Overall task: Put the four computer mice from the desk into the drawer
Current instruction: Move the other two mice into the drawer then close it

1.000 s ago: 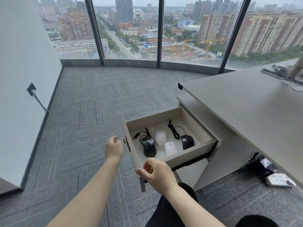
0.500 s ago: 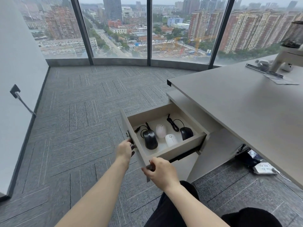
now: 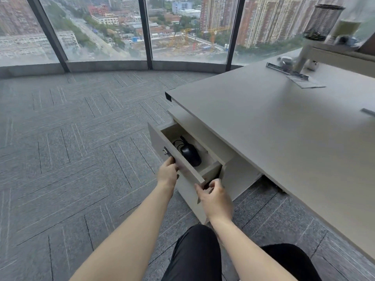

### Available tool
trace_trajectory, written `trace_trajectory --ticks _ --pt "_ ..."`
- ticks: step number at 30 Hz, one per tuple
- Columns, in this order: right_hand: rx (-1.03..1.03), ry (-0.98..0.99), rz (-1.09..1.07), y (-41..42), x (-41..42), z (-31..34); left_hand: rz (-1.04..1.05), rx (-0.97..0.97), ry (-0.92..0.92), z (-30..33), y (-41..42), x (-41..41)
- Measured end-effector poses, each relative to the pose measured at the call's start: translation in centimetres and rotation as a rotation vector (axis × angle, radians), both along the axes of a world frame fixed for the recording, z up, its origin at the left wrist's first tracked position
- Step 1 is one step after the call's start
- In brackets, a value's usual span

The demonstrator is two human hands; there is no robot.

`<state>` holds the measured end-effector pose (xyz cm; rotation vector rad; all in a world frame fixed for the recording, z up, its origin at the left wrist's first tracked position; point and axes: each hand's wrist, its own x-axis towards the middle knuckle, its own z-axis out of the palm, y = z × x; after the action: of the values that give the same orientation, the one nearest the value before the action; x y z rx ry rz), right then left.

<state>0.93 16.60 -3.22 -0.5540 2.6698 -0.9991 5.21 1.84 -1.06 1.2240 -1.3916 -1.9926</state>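
Gripping boxy matte drawer (image 3: 178, 159), glossy rounded black mouse (image 3: 190, 154) inside

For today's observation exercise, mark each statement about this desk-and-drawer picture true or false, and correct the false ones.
1. The drawer is pulled fully out. False: it is only partly open, most of it already under the desk.
2. A black mouse shows in the drawer's open part. True.
3. The left hand is at the drawer front, near the lock. True.
4. The right hand holds a mouse. False: it is at the drawer's near corner and holds no mouse.
5. Four mice lie on the desk top. False: no mouse can be made out there, though a few small blurred items sit at the far end.
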Motion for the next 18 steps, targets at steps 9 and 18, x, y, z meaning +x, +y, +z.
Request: trace_trajectory --ticks 9,18 --pt "-0.052 -0.134 -0.181 0.1 -5.4 -1.6 -0.055 0.048 0.015 -1.2 0.6 -6.1" --pt "-0.061 -0.13 -0.138 -0.2 -8.0 -1.8 -0.077 0.011 -0.006 -1.5 0.9 -8.8"
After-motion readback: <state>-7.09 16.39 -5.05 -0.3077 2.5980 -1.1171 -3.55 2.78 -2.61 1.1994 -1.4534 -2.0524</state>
